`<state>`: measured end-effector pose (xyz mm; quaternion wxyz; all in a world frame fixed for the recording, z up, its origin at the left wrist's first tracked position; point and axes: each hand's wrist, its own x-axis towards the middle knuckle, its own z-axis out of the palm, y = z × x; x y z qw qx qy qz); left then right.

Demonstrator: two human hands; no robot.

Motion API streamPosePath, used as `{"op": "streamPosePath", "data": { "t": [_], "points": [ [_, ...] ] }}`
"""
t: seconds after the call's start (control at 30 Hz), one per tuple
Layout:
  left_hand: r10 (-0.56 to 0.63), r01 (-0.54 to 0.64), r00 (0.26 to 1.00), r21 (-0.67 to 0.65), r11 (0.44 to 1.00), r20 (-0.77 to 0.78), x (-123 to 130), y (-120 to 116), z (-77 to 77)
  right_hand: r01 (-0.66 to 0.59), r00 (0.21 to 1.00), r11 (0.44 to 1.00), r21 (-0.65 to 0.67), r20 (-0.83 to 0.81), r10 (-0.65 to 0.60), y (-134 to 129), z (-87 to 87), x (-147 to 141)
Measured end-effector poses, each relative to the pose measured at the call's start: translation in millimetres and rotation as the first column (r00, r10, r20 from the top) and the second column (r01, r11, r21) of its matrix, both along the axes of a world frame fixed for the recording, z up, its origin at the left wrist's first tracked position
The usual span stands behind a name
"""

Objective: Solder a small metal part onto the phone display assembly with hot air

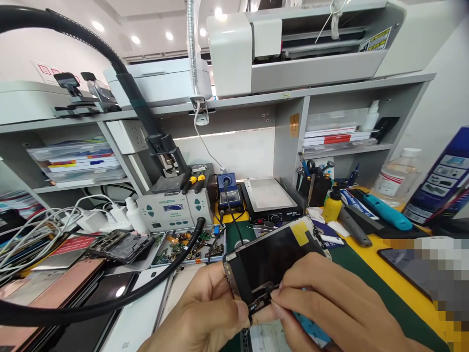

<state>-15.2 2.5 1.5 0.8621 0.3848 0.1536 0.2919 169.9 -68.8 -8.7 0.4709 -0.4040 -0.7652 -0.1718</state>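
Phone display assembly (273, 261), dark-faced with a yellow tab at its upper right corner, was held tilted above the green mat (361, 274) near the front edge of the bench. Its lower left edge was gripped by the left hand (205, 313), fingers curled and thumb pressed at the bottom rim. The right hand (330, 303) was closed in a pinch at the same bottom edge, where a small dark part, possibly a flex connector (262, 296), was caught between thumb and forefinger; the detail was too small to be confirmed. A tray of small components (183, 247) lay behind the hands, a soldering station (172, 210) stood further back, and a heating plate (271, 198) was set to its right.
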Motion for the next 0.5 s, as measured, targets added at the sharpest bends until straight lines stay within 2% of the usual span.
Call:
{"op": "streamPosePath", "data": {
  "t": [0.2,0.33,0.5],
  "points": [
    [-0.024,0.026,0.998,0.021,0.999,-0.057,-2.5,4.1,1.9,0.011,0.989,1.0,-0.015,0.146,-0.009,3.4,2.0,4.0],
    [-0.029,0.03,0.996,0.015,0.999,-0.084,-3.3,5.7,2.4,0.016,0.985,1.0,-0.01,0.171,-0.014,2.2,-1.1,5.5],
    [-0.043,0.043,0.999,0.005,0.999,-0.02,-3.4,7.4,0.9,-0.017,0.987,1.0,0.01,0.162,0.016,1.2,0.3,6.4]
  ]
}}
